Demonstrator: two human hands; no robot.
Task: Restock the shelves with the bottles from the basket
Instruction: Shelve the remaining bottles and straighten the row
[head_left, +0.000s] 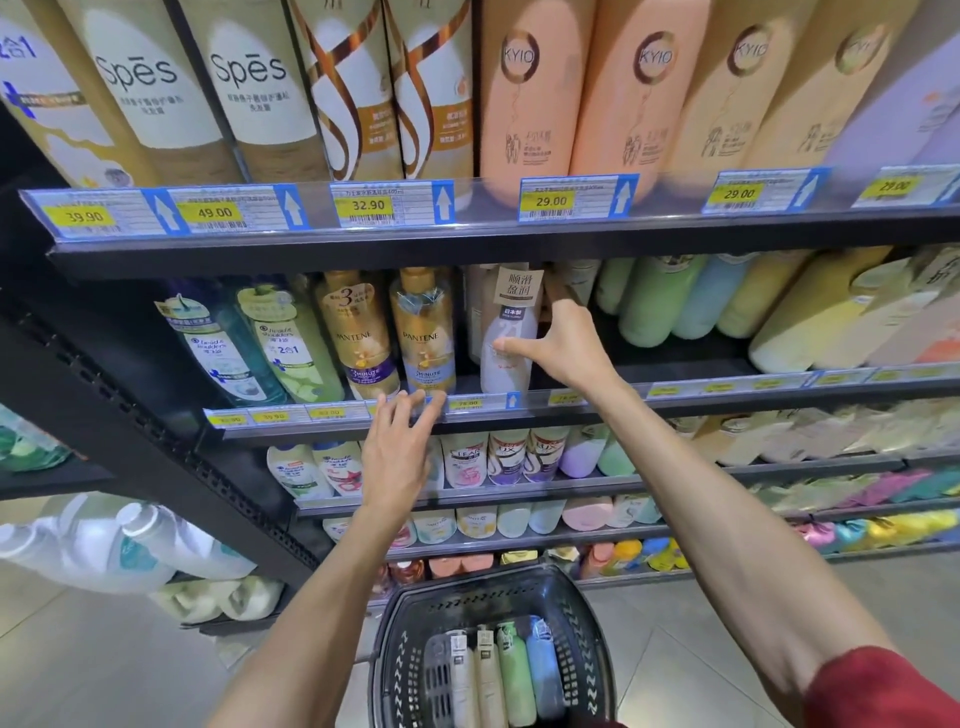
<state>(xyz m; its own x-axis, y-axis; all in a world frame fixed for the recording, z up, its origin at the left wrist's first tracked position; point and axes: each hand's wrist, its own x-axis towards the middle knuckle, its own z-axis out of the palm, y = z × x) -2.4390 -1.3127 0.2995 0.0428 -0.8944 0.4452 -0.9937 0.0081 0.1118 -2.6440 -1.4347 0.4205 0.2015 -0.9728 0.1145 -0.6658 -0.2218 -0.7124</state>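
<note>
Right hand (563, 348) grips a white bottle (511, 317) standing on the shelf (727, 395) at centre, left hand (397, 452) at seven o'clock rests straight-fingered on its edge, and several bottles (511, 670) lie in the basket (582, 623) at six o'clock, so restocking seems unfinished.

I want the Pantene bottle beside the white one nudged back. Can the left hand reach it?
Probably yes: the left hand is open and empty, right below the Pantene bottle, whose front stands uncovered.
</note>
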